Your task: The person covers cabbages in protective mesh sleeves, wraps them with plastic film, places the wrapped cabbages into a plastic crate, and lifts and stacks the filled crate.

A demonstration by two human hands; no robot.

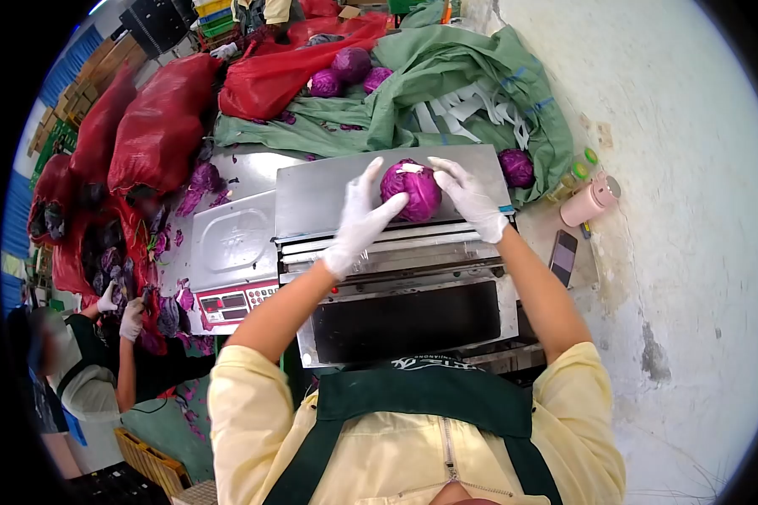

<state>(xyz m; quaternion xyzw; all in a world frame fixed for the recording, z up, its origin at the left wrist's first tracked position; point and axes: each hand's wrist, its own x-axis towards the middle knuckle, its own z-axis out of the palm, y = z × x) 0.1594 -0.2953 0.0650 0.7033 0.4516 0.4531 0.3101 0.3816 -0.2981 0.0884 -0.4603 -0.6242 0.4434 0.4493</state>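
Note:
A red cabbage (412, 192) with its pale cut stem facing up rests on the metal top plate (312, 189) of a film-wrapping machine. My left hand (367, 215), in a white glove, is at its left side. The thumb reaches the cabbage's near edge, while the fingers point away, spread and slightly apart from it. On the other side is my right hand (470, 199), also gloved, its fingers stretched and thumb close against the cabbage. Neither hand wraps around it. Clear film and rollers (387, 250) lie below my wrists.
A digital scale (236, 244) stands at left among loose purple leaves. Red mesh sacks (160, 126) and a green woven sack (480, 63) with more cabbages lie beyond. At right are a pink bottle (588, 202) and a phone (563, 257). A co-worker (93, 370) handles cabbages at left.

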